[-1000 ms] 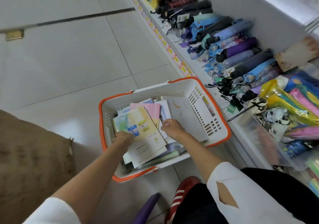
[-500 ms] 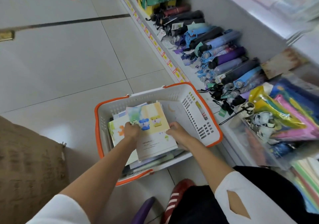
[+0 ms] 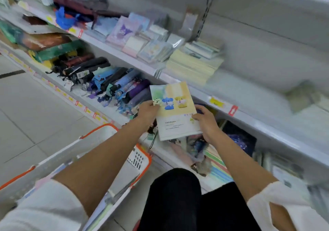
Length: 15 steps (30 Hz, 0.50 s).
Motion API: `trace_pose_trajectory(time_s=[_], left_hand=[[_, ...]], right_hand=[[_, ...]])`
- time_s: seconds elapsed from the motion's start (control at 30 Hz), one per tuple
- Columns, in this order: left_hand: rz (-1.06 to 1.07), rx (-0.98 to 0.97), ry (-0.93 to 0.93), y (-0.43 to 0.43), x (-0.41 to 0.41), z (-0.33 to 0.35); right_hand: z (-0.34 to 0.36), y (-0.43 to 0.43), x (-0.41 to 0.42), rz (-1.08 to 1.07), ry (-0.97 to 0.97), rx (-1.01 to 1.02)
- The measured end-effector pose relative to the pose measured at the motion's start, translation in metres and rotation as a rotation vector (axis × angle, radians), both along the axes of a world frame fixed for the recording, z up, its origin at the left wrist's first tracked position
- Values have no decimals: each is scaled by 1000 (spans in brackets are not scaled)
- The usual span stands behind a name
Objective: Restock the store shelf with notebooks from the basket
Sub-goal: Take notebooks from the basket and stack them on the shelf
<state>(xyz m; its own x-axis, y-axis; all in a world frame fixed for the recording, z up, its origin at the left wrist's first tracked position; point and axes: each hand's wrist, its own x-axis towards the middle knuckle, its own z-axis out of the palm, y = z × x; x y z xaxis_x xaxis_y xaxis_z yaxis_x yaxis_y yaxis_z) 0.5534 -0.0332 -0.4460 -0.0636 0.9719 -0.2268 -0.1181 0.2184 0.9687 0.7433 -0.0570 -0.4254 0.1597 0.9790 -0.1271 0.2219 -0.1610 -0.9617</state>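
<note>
Head view: left hand [image 3: 147, 110] pinches the notebook [image 3: 176, 113] at its left edge and right hand [image 3: 206, 122] curls round the lower right corner, so it's carried flat and cover up. It's clear of the basket [image 3: 138, 159] under the left forearm, just short of the shelf [image 3: 240, 91] ahead. Probably headed for the stacks [image 3: 194, 67] beyond the fingertips.

Left hand [image 3: 148, 112] gripping, right hand [image 3: 207, 123] gripping

One basket [image 3: 138, 157], one held notebook [image 3: 175, 109], two hands: left hand [image 3: 147, 111], right hand [image 3: 207, 124]. The umbrellas [image 3: 114, 81] are too many and blurred to count.
</note>
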Motion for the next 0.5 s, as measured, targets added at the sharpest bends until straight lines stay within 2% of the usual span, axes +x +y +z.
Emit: trace_pose_trajectory(time_s=[0.23,0.4,0.5], left_hand=[[-305,166,1,21,143,76],[-559,199,-17,22,260,119],[-657,217,0,15,323,136]], right_hand=[[81,-33,147,-354,72,151],[116,-54,252,-571,148,246],[131,-56,309,-677,113,280]])
